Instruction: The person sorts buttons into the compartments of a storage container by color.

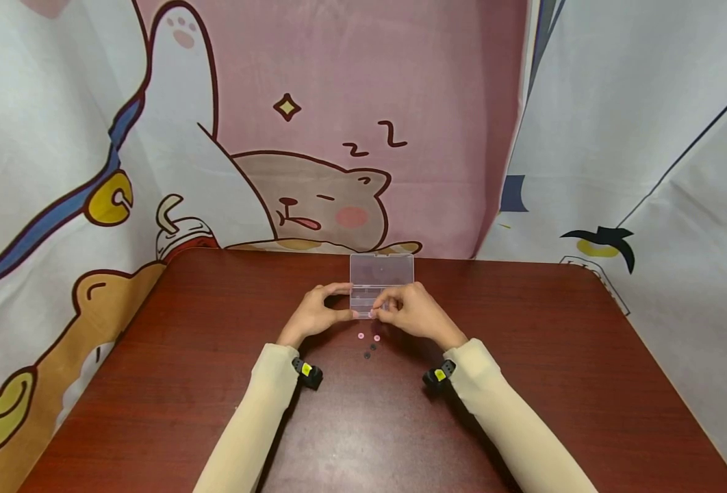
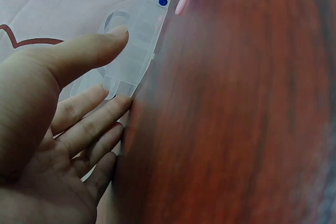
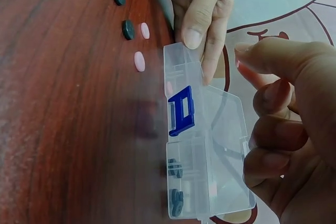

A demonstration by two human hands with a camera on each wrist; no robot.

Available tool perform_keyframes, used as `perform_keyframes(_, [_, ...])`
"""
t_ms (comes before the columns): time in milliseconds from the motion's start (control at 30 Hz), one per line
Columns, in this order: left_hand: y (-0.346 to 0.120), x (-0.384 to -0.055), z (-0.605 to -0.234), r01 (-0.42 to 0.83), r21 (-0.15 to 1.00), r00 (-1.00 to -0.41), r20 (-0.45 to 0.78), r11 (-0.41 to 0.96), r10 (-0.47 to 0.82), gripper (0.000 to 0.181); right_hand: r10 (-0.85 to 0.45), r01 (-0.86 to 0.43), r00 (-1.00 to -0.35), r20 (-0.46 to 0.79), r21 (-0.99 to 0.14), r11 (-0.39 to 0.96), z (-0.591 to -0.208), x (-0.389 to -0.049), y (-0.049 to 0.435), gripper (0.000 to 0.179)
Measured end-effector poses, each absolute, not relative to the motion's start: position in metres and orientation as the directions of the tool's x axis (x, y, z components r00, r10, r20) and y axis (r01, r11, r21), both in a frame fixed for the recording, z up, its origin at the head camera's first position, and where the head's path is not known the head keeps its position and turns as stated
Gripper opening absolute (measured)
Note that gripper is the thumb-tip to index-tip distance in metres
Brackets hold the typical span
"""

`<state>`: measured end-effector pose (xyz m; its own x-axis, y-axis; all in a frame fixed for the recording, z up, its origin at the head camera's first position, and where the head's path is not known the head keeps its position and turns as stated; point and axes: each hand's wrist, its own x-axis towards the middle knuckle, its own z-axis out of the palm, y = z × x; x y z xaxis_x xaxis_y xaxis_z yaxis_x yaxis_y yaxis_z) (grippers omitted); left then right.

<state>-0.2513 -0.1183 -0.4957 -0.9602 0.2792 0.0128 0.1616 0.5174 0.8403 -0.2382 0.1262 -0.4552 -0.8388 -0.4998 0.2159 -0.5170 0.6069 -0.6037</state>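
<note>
A clear plastic compartment box [image 1: 363,293] stands with its lid [image 1: 382,269] raised at the back. My left hand [image 1: 314,315] holds the box's left end between thumb and fingers. Above the box, my right hand [image 1: 414,311] pinches a small pink disc [image 3: 238,64] between thumb and index finger, mostly hidden by the fingertips. Dark discs [image 3: 177,203] lie in compartments at one end, and something pink shows through the wall farther along. A blue latch [image 3: 181,111] is on the box's front. Loose on the table are two pink discs [image 3: 139,61] and two dark discs [image 3: 127,29].
The brown wooden table [image 1: 363,424] extends around the box, whose raised lid is near the back edge. Behind hangs a printed cloth [image 1: 437,123] with cartoon animals. Each wrist carries a small black camera [image 1: 308,374].
</note>
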Motion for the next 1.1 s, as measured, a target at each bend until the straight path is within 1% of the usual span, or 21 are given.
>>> perform_keyframes(267, [-0.118,-0.252,-0.497,0.158,0.838,-0.96,0.006,0.522,0.282,0.062,-0.453,-0.469,-0.868,0.202,-0.633,0.616,-0.451,-0.242,0.125,0.004])
perform_keyframes(833, [-0.12,-0.249,-0.497,0.147,0.836,-0.961,-0.005,0.528,0.275,0.062,-0.409,-0.432,-0.89,0.203,-0.666,0.608,-0.451,-0.248,0.123,0.005])
perform_keyframes(1100, [-0.12,-0.25,-0.497,0.16,0.834,-0.96,0.006,0.528,0.281,0.062,-0.409,-0.432,-0.89,0.201,-0.658,0.616,-0.449,-0.251,0.121,0.004])
